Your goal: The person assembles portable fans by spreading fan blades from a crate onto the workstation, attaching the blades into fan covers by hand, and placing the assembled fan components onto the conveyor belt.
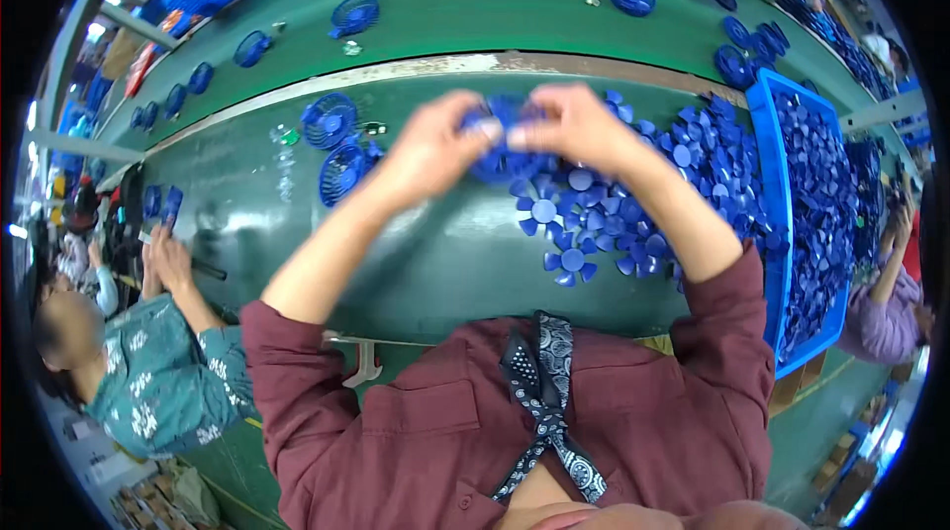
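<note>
Over the far middle of the green worktable, both my hands grip a round blue fan guard (503,166) with a grille. My left hand (442,141) holds its left side and my right hand (574,126) its right side, thumbs close together at the centre. What lies under the thumbs is hidden. Just right of the hands spreads a pile of blue fan blades (701,159), with a loose fan blade (571,261) at its near edge. Left of my left hand lie two more fan guards, one farther off (329,121) and one nearer (343,174), partly behind my forearm.
A blue crate (779,174) full of fan blades stands at the right. Beyond a worn ledge, a green conveyor belt (445,10) carries several blue fan parts. Small clear and green pieces (287,137) lie at left. Co-workers sit on both sides; the left one's hands (170,261) hold something blue.
</note>
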Demonstrator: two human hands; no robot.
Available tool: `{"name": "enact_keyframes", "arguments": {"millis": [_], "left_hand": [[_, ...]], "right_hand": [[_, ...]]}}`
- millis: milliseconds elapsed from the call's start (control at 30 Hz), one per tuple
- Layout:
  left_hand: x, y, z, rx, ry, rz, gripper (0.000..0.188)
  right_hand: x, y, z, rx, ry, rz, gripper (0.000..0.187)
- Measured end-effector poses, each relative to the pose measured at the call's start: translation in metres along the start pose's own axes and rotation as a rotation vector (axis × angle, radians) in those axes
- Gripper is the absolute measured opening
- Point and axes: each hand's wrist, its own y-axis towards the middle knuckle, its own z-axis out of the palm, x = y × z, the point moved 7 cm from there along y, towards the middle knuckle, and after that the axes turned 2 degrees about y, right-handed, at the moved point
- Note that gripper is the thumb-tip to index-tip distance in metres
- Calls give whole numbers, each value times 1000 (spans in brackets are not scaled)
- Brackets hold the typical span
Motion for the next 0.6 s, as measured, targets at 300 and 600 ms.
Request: {"name": "enact_keyframes", "arguments": {"millis": [300,600], "left_hand": [[173,146,-238,-862,870,-227,46],[288,157,-274,-593,552,-386,22]], "right_hand": [[-44,38,-125,-394,-831,41,41],[-13,16,-14,9,-883,-28,38]]}}
